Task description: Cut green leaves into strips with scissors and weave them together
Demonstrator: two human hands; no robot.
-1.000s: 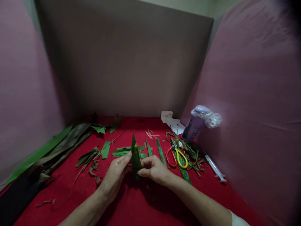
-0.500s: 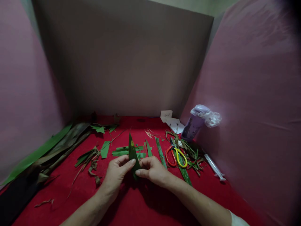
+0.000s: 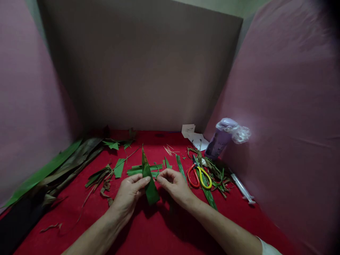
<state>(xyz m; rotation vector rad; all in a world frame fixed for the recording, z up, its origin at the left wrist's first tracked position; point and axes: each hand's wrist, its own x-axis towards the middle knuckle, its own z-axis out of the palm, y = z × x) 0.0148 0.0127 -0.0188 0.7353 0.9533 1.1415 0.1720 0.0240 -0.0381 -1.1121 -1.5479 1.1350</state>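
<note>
A folded green leaf (image 3: 150,187) with a pointed, brownish tip stands upright above the red cloth. My left hand (image 3: 130,193) pinches its left side between thumb and fingers. Just to the right, my right hand (image 3: 172,184) is closed, thumb against forefinger, at a thin, curled green leaf strip (image 3: 157,172); whether this strip joins the folded leaf I cannot tell. Behind the hands lie several cut leaf pieces (image 3: 138,170). Red-and-yellow-handled scissors (image 3: 199,175) rest on the cloth to the right of my right hand.
Long leaves (image 3: 50,170) lie along the left wall, dried scraps (image 3: 106,186) nearer the middle. Thin wooden sticks (image 3: 168,150) and white papers (image 3: 198,140) are at the back. On the right are a plastic-wrapped purple cup (image 3: 220,140), leaf trimmings (image 3: 219,175) and a syringe (image 3: 241,187).
My right fingers have moved off the folded leaf's lower right side and a little up and right. The leaf has turned, showing its broad lower face; its tip has shifted left.
</note>
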